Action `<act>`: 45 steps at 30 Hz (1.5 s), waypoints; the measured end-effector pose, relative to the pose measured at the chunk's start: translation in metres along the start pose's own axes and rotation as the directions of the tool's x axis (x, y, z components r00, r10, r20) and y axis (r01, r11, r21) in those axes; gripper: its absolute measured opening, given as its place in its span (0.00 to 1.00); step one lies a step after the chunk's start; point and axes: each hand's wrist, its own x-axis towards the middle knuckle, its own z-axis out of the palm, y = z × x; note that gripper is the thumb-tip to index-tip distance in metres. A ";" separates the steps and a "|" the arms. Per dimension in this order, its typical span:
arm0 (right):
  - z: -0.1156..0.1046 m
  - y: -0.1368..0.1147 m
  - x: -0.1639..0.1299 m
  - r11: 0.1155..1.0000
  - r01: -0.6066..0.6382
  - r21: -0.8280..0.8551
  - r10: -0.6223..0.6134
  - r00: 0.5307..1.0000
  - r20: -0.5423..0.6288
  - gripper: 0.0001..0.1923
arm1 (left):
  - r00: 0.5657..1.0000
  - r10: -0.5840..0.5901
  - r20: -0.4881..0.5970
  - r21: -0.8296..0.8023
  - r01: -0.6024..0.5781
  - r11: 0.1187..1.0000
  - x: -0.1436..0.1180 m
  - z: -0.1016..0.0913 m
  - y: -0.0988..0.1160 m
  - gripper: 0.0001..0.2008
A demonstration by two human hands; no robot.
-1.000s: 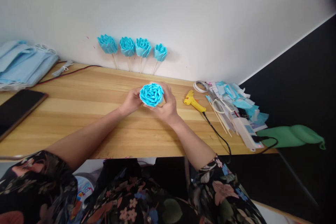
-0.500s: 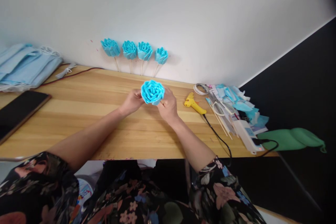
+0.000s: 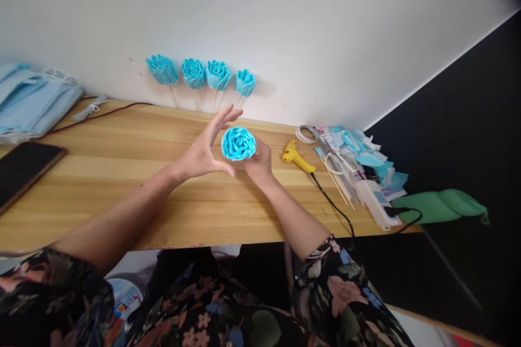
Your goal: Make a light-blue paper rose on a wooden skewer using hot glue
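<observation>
The right hand [image 3: 259,161] gripped a blue rose [image 3: 238,143] from below, its fingers closed under the bloom, holding it above the middle of the table [image 3: 122,157], nearer the far edge. The rose was a tight spiral of soft, folded petals in a matte, cloth-like material. The left hand [image 3: 202,149] stood just beside it with fingers [image 3: 228,116] spread and released, holding nothing. The table was pale wood with a long, even grain. Four similar roses on thin sticks [image 3: 202,76] leaned against the white wall at the far edge. A yellow glue gun [image 3: 298,156] with a black cord lay toward the right end, beside a heap of blue scraps and sticks [image 3: 358,160]. A stack of pale blue face masks [image 3: 28,100] sat at the far left corner, and a dark flat phone [image 3: 22,168] lay at the left edge.
</observation>
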 end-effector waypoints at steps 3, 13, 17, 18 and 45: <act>0.002 -0.002 -0.002 0.999 0.019 -0.050 -0.015 0.996 0.087 0.09 | 0.999 0.030 0.017 0.018 -0.030 0.999 0.001 0.006 0.013 0.67; 0.006 0.002 -0.007 0.992 -0.035 -0.120 0.050 0.990 0.128 0.10 | 0.994 -0.099 0.040 0.049 0.097 0.994 0.006 0.005 0.038 0.25; 0.007 0.002 -0.007 0.994 0.022 -0.106 -0.008 0.992 0.128 0.18 | 0.990 -0.142 0.021 0.010 0.142 0.990 0.007 0.005 0.039 0.18; 0.007 0.002 -0.006 0.993 0.031 -0.115 -0.016 0.991 0.132 0.21 | 0.986 -0.166 0.001 0.001 0.166 0.986 0.006 0.005 0.037 0.18; -0.006 -0.017 0.006 0.960 -0.210 -0.184 0.204 0.978 -0.049 0.15 | 0.887 -0.450 -0.105 -0.481 0.350 0.803 -0.009 -0.003 -0.016 0.44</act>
